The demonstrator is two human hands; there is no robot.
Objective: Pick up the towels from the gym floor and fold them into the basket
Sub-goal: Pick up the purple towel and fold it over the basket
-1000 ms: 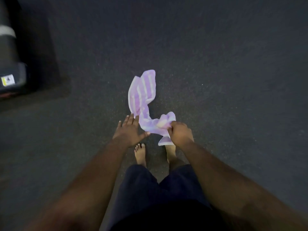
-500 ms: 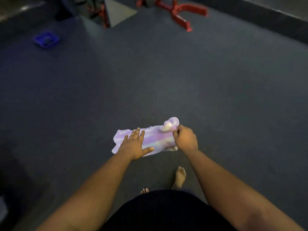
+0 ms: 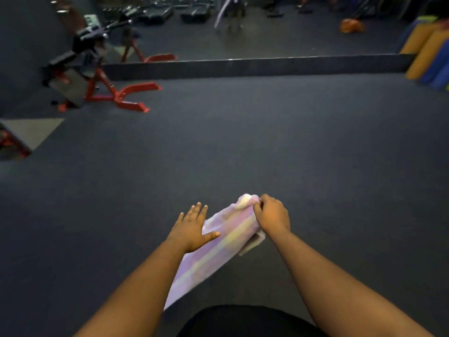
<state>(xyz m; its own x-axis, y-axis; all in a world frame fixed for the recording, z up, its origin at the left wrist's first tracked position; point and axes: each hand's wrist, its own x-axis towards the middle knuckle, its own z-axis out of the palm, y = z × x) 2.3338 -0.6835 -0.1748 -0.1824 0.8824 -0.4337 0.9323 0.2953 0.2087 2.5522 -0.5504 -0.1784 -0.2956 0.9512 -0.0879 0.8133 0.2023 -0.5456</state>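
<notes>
The dark grey gym floor fills most of the view. At the far left a red-framed exercise machine stands on it, its red feet flat on the surface. A paler grey patch lies at the left edge. At the far right, orange and blue mats stand on the floor against the dark low ledge that bounds its far side.

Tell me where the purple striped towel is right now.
Low centre of the head view, the towel hangs between both hands: right hand grips its top corner, left hand open against it.
</notes>
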